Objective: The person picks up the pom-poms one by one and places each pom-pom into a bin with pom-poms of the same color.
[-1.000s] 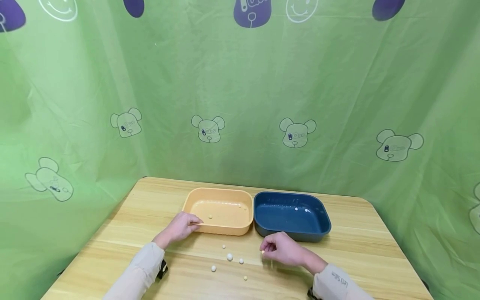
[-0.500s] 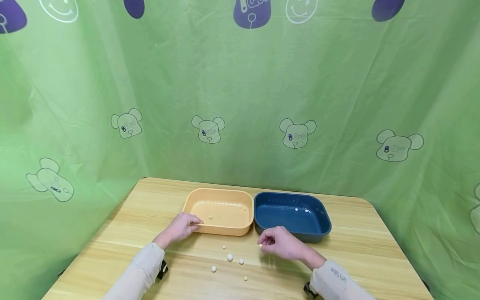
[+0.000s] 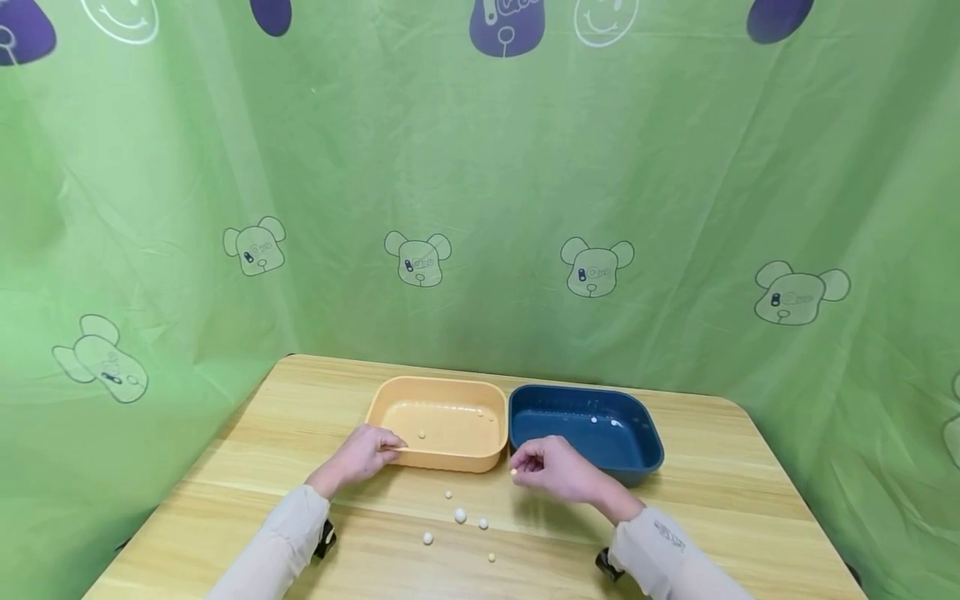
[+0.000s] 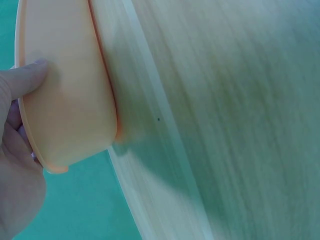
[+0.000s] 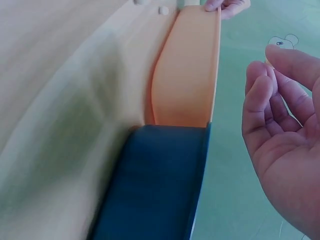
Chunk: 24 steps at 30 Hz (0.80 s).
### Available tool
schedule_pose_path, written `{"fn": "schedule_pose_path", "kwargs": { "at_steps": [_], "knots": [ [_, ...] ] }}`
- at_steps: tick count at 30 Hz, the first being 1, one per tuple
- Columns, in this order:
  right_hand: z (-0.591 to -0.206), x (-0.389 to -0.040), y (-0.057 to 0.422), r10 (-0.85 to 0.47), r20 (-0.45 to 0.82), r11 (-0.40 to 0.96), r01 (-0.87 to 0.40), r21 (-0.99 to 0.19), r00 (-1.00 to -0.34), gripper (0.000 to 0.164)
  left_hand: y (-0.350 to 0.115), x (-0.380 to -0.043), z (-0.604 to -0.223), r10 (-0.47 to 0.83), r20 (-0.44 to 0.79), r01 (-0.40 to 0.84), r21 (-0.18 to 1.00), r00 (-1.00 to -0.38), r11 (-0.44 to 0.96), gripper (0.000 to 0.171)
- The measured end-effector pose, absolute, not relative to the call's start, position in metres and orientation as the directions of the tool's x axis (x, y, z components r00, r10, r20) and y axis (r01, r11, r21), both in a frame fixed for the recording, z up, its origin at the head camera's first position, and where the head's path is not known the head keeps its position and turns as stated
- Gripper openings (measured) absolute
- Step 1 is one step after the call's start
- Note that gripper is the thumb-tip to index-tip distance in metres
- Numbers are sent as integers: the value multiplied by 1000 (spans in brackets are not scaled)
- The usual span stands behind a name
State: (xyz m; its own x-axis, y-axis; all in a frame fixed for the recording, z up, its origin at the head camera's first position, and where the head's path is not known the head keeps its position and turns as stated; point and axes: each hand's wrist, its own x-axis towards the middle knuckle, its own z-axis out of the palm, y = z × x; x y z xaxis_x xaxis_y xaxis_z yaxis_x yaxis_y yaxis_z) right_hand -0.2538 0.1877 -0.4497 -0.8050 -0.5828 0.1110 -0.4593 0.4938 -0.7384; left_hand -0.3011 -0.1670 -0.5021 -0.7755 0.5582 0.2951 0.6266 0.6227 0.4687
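My left hand (image 3: pixel 366 452) grips the near-left rim of an orange plastic bin (image 3: pixel 450 461); in the left wrist view the thumb (image 4: pixel 30 79) lies on the outer wall and the fingers go over the rim. My right hand (image 3: pixel 558 471) pinches a small yellow ball (image 3: pixel 513 472) between thumb and fingertips, raised in front of the near-left corner of a navy blue bin (image 3: pixel 637 477). That ball is mostly hidden by the fingertips in the right wrist view. A few small yellowish balls lie in the orange bin, and white ones (image 3: pixel 594 420) in the blue bin.
On the wooden table (image 3: pixel 720 500), several loose balls lie in front of the bins: white ones, the largest a white ball (image 3: pixel 460 516), and a yellow ball (image 3: pixel 491 557). The bins stand side by side near the back edge. A green curtain (image 3: pixel 480 333) hangs behind.
My right hand has risen and moved slightly left and away from me, toward the gap between the bins, carrying the yellow ball. The left hand and both bins have stayed put.
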Motion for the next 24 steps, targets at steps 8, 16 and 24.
{"fn": "schedule_pose_path", "kwargs": {
  "at_steps": [8, 16, 24],
  "knots": [
    [-441, -263, 179, -543, 137, 514, -457, -726, -829, 5, -167, -301, -501, 560, 289, 625, 464, -777, 628, 12],
    [-438, -273, 173, -537, 136, 499, -443, -745, -832, 5, -167, -300, -502, 562, 300, 633, 459, -771, 623, 12],
    [-437, -282, 166, -527, 144, 479, -432, -764, -838, 6, -167, -301, -504, 560, 300, 631, 466, -772, 620, 12]
  ]
}}
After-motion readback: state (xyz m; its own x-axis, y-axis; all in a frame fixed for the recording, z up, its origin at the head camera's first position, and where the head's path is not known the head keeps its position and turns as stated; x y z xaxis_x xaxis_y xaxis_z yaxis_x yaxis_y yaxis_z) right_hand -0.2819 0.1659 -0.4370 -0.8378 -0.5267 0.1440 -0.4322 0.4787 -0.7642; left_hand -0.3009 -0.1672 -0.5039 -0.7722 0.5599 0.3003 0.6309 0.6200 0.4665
